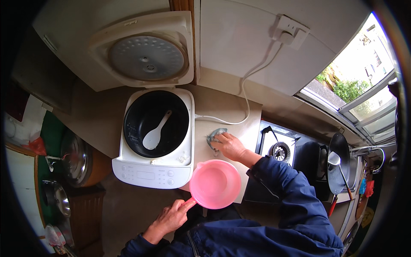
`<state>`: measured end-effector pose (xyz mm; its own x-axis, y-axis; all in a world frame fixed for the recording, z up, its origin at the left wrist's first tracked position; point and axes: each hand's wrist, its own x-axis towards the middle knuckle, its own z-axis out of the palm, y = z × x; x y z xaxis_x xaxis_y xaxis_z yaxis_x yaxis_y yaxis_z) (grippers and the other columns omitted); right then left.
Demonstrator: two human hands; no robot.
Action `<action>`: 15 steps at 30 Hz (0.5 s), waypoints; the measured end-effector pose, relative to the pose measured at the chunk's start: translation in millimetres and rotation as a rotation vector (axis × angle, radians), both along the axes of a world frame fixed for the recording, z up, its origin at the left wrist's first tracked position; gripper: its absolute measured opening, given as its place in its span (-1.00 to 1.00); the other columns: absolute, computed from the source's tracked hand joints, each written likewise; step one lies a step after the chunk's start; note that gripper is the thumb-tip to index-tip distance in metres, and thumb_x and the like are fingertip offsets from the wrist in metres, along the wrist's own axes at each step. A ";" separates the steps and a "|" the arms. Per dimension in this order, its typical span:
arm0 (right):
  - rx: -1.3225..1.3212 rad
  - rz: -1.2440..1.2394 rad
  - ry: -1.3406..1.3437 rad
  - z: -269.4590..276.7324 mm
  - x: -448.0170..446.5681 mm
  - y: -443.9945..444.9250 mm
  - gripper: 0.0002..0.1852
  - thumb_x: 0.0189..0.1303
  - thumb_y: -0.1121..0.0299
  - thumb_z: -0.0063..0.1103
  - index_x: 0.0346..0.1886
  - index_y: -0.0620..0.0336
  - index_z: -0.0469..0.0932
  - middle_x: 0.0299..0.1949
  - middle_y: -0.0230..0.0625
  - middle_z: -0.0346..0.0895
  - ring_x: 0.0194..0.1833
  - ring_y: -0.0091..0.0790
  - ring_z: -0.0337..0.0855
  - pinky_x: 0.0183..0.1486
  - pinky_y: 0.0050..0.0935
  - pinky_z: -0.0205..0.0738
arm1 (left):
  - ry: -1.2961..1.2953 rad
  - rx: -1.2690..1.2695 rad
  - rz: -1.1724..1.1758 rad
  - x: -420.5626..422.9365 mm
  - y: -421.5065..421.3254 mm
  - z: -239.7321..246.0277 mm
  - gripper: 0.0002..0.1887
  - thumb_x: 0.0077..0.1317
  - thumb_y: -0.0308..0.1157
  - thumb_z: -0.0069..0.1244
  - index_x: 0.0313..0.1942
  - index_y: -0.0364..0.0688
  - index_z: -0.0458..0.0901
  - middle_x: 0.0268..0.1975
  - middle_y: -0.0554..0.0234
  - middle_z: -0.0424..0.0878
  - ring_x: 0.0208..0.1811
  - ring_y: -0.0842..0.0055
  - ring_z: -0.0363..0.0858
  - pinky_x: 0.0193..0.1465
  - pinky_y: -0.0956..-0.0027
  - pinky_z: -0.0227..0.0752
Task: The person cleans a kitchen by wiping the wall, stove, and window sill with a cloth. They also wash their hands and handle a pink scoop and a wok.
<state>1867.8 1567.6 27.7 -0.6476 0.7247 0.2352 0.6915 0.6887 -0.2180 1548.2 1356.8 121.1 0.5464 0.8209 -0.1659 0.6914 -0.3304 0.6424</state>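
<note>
My left hand point(171, 216) is closed around the handle of a pink plastic dipper point(215, 184), which is at the counter's front edge, beside the rice cooker. On the countertop, my right hand point(228, 146) holds a crumpled grey-blue cloth point(214, 138). The white rice cooker point(154, 172) stands left of that hand with its lid point(146, 57) raised. A white rice paddle point(156, 133) lies in its black inner pot point(135, 141). Bits of rice point(183, 158) stick to the cooker's front rim.
A white cord point(245, 96) runs from the cooker across the counter to a wall socket point(290, 30). Right of the counter is a gas stove point(279, 151) with a wok point(338, 160) at its far side. Metal pots point(75, 157) stand at the left. A window point(350, 77) is at upper right.
</note>
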 end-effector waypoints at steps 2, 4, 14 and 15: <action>0.031 0.030 0.015 -8.1 -12.9 18.0 -0.67 0.19 0.38 0.12 0.04 0.03 0.63 0.07 -0.23 0.51 0.08 -0.14 0.56 0.14 -0.21 0.54 | 0.013 -0.005 -0.007 -2.3 -2.6 -0.4 -0.30 0.21 -0.53 0.07 0.39 0.17 0.43 -0.09 0.17 0.49 -0.29 0.10 0.67 -0.27 0.02 0.66; 0.102 -0.054 0.029 -15.9 -30.7 44.7 -0.67 0.21 0.38 0.10 0.05 0.09 0.61 0.07 -0.22 0.51 0.10 -0.12 0.55 0.16 -0.20 0.53 | 0.043 -0.021 -0.020 -4.3 -5.4 -1.1 -0.30 0.21 -0.53 0.08 0.39 0.17 0.44 -0.07 0.17 0.49 -0.29 0.11 0.67 -0.27 0.02 0.67; -0.129 -0.187 0.015 -23.6 -24.3 18.6 -0.59 0.25 0.44 0.06 0.17 0.11 0.60 0.21 -0.16 0.55 0.17 -0.05 0.56 0.27 -0.16 0.43 | -0.036 0.011 -0.024 -10.5 -10.4 -7.4 -0.29 0.20 -0.56 0.09 0.38 0.16 0.46 -0.04 0.15 0.50 -0.26 0.11 0.68 -0.24 0.04 0.67; -0.133 -0.165 0.028 -20.0 -16.2 4.5 -0.62 0.23 0.45 0.06 0.12 0.10 0.62 0.14 -0.20 0.57 0.13 -0.07 0.57 0.22 -0.17 0.45 | -0.047 0.014 -0.026 -12.2 -9.2 -5.5 -0.29 0.20 -0.56 0.08 0.38 0.16 0.45 -0.03 0.15 0.50 -0.25 0.10 0.68 -0.23 0.03 0.66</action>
